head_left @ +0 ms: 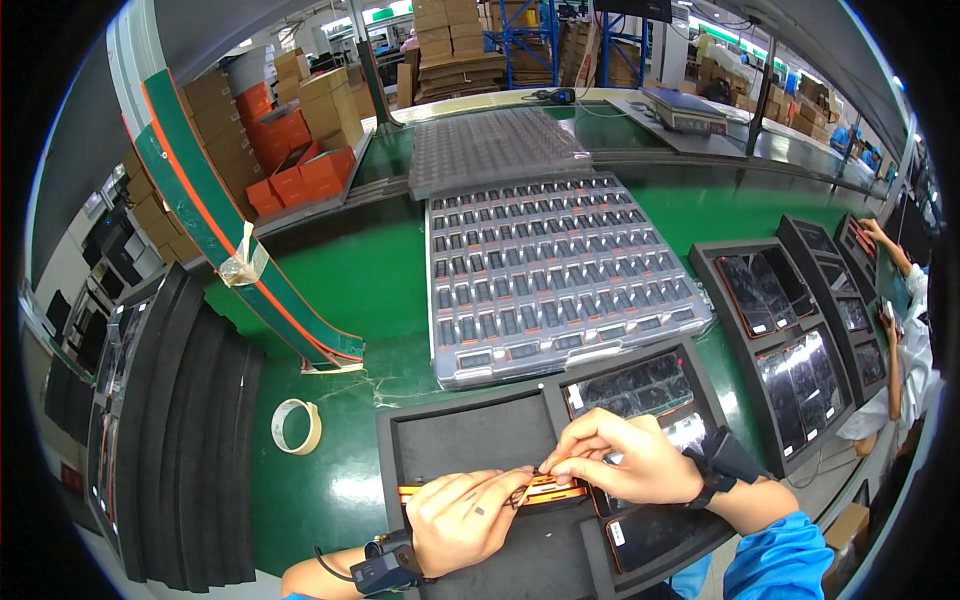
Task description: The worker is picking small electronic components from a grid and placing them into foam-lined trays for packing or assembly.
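My left hand (462, 522) is closed around an orange-edged phone (556, 493), held edge-up above a black foam tray (388, 440). The phone's orange side with dark slots shows between my hands; most of the rest is hidden. My right hand (628, 458) pinches with thumb and forefinger at the phone's upper edge, by my left fingertips. Whatever is in that pinch is too small to make out. Dark glossy phones (640, 385) lie in the tray's right compartments, partly under my right hand. The left compartment shows bare foam.
Beyond the foam tray lies a clear plastic tray (560, 355) with rows of small black parts. A tape roll (297, 427) is at left, near stacked foam trays (185, 440). More phone-filled foam trays (745, 345) stand at right, where a co-worker's hands (885, 240) handle items.
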Motion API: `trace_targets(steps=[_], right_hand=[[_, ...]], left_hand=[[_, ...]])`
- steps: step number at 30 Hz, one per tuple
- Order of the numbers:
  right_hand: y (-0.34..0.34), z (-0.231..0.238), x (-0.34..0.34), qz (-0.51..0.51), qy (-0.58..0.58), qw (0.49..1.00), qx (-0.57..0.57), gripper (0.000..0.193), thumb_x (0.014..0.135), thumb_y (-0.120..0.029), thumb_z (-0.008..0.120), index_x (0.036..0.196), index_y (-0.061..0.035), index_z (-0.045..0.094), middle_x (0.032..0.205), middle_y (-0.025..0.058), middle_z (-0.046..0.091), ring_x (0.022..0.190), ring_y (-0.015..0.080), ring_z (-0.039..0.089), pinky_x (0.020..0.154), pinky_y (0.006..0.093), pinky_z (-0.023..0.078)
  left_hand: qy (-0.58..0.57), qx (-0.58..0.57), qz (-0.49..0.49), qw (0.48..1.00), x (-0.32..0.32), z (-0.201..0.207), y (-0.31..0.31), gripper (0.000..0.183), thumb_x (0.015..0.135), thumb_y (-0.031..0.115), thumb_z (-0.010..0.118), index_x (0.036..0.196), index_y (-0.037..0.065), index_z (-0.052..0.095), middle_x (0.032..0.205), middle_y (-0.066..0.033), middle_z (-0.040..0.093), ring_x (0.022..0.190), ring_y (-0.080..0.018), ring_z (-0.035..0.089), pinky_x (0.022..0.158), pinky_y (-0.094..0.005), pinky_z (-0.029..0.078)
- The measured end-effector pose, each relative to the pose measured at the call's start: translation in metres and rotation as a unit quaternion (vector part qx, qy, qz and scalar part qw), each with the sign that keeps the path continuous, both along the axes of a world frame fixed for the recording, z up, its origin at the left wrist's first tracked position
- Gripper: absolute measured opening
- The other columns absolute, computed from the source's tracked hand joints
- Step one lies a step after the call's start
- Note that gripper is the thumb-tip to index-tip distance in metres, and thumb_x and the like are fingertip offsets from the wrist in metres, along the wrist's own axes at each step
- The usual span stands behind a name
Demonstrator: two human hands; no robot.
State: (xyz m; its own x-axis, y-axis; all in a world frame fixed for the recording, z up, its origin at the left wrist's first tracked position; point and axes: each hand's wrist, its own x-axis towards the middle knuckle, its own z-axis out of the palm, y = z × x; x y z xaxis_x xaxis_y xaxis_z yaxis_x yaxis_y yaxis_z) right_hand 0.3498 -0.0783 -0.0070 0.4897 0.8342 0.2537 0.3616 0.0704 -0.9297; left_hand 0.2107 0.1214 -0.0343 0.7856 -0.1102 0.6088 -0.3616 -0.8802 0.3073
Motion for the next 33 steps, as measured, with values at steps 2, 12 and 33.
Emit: trace_targets(steps=[2, 12, 33], right_hand=[[0.003, 0.001, -0.002, -0.017, -0.111, 0.994, 0.005, 0.016, 0.093, -0.005, 0.072, 0.107, 0.0009, 0.066, 0.095, 0.0126, 0.074, 0.083, 0.0208, 0.074, 0.072, 0.0299, 0.06], [0.004, -0.023, -0.01, -0.066, -0.299, 0.948, 0.089, 0.013, 0.084, -0.006, 0.08, 0.095, -0.0046, 0.073, 0.093, 0.0053, 0.076, 0.08, 0.0199, 0.072, 0.068, 0.0307, 0.057], [-0.004, -0.03, -0.007, -0.032, -0.54, 0.832, 0.126, 0.032, 0.088, -0.029, 0.08, 0.107, -0.0052, 0.072, 0.109, 0.008, 0.076, 0.088, 0.0151, 0.075, 0.066, 0.0231, 0.052]], left_hand=[[0.0, -0.002, 0.002, 1.0, 0.0, 0.001, 0.0, 0.033, 0.074, 0.005, 0.076, 0.107, 0.008, 0.075, 0.096, -0.0011, 0.077, 0.081, -0.0145, 0.073, 0.069, -0.028, 0.057], [-0.012, -0.017, -0.002, 1.0, 0.001, -0.003, 0.0, 0.028, 0.077, 0.006, 0.075, 0.105, 0.008, 0.075, 0.094, -0.0022, 0.077, 0.081, -0.0154, 0.073, 0.07, -0.0282, 0.057], [0.001, -0.021, 0.006, 1.0, -0.001, 0.003, -0.003, 0.014, 0.086, 0.004, 0.073, 0.099, 0.007, 0.075, 0.089, -0.0026, 0.077, 0.075, -0.0184, 0.074, 0.067, -0.0298, 0.057]])
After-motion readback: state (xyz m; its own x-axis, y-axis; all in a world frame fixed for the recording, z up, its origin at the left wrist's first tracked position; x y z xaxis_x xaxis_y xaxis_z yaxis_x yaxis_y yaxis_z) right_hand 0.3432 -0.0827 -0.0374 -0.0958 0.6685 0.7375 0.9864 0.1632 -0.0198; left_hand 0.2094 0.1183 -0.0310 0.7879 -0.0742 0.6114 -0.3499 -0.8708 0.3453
